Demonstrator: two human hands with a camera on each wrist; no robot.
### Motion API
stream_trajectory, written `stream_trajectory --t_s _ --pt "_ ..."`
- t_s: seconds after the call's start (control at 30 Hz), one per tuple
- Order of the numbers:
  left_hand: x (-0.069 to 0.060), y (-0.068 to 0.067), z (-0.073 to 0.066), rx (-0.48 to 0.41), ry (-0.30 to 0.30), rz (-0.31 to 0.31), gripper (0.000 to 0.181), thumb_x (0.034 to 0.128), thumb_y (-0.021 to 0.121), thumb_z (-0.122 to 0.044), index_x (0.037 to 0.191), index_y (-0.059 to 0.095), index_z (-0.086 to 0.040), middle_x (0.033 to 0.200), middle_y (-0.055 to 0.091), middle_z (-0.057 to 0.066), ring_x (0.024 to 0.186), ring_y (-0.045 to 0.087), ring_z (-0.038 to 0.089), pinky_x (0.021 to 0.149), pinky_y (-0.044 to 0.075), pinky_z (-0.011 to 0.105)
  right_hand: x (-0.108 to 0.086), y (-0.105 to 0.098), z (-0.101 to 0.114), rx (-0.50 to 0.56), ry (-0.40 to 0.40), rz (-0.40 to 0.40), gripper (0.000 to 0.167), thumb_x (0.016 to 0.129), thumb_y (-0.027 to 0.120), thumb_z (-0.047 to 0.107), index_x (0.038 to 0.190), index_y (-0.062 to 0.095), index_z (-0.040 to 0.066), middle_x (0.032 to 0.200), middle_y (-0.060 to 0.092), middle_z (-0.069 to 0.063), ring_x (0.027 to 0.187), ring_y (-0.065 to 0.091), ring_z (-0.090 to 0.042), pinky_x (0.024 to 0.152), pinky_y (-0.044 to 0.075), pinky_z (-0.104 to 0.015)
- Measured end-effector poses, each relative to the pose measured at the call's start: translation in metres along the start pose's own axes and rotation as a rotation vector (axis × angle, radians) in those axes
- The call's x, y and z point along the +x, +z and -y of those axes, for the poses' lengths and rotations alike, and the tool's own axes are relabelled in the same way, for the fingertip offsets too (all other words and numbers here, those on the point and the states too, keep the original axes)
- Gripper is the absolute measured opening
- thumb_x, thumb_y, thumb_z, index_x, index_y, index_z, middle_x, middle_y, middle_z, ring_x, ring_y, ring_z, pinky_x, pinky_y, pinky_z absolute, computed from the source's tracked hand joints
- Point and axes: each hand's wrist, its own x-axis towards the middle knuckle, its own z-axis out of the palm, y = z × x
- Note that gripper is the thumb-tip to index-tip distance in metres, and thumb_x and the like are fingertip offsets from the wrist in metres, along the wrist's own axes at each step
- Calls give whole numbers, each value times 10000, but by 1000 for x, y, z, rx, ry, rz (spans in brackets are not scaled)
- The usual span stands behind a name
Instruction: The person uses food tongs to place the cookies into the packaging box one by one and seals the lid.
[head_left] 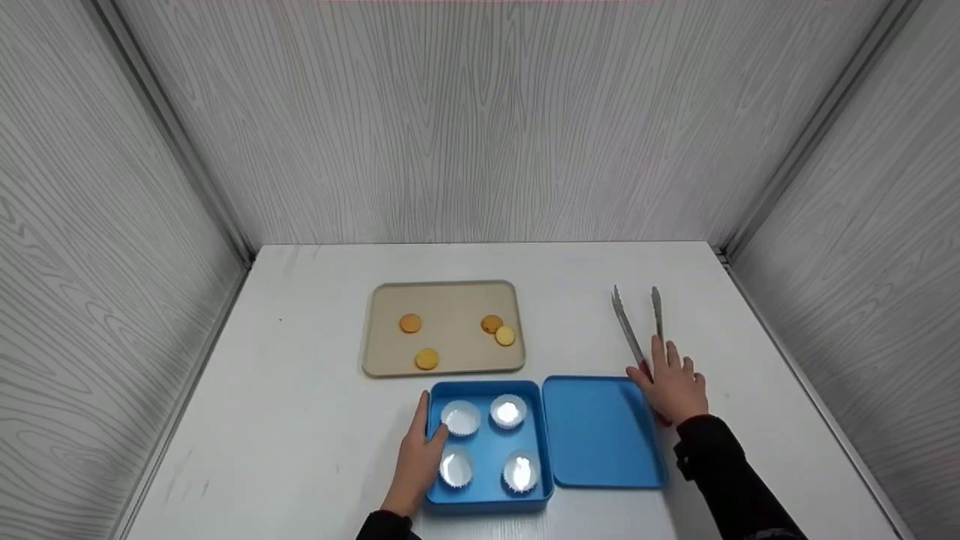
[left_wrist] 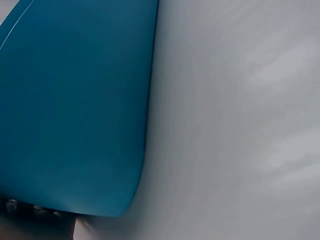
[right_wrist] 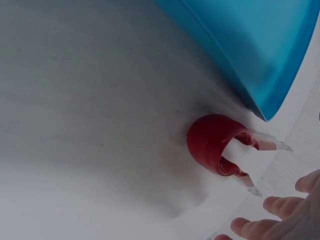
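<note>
A blue box [head_left: 490, 450] holds several white paper baking cups [head_left: 456, 468]. My left hand [head_left: 417, 459] grips its left wall, thumb over the rim and fingers along the outside; in the left wrist view the box wall [left_wrist: 75, 110] fills the left half. My right hand [head_left: 676, 386] hovers over the red-handled tongs [head_left: 630, 330], fingers spread and slightly bent. In the right wrist view, the red handle end [right_wrist: 207, 142] lies apart from the fingertips [right_wrist: 272, 204]. The tongs' metal arms point away, spread. Part of the handle is hidden under the hand.
Beside the box lies a blue lid [head_left: 604, 433], its right edge close to the tongs. Behind the box a beige tray [head_left: 450, 304] bears several small round cookies [head_left: 427, 359]. Grey wood-grain walls [head_left: 480, 120] bound the white table [head_left: 300, 420] at the back and sides.
</note>
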Motion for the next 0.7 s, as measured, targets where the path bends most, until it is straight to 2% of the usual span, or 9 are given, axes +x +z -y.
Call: stream_trajectory --t_s 0.17,0.43,0.7 --pt "0 0 3 14 3 -3 634 1074 432 -125 1639 158 -43 1692 189 177 1557 160 379 1257 171 557 2 1 1 19 -9 -1 863 1045 505 508 1599 161 -56 1581 235 -398 1360 291 -671 1052 295 -798" --pt "1 2 3 51 -4 11 602 1096 379 -150 1640 144 -43 1696 179 166 1562 161 353 1261 169 540 2 5 0 25 -13 -9 866 1039 525 496 1587 180 -79 1564 252 -406 1321 343 -664 1015 336 -794" --pt "-1 2 3 77 9 1 591 1094 367 -147 1638 160 -43 1691 198 167 1558 180 349 1261 177 537 0 6 4 -2 21 -19 874 1021 562 499 1586 210 -68 1537 303 -393 1293 381 -649 957 345 -803"
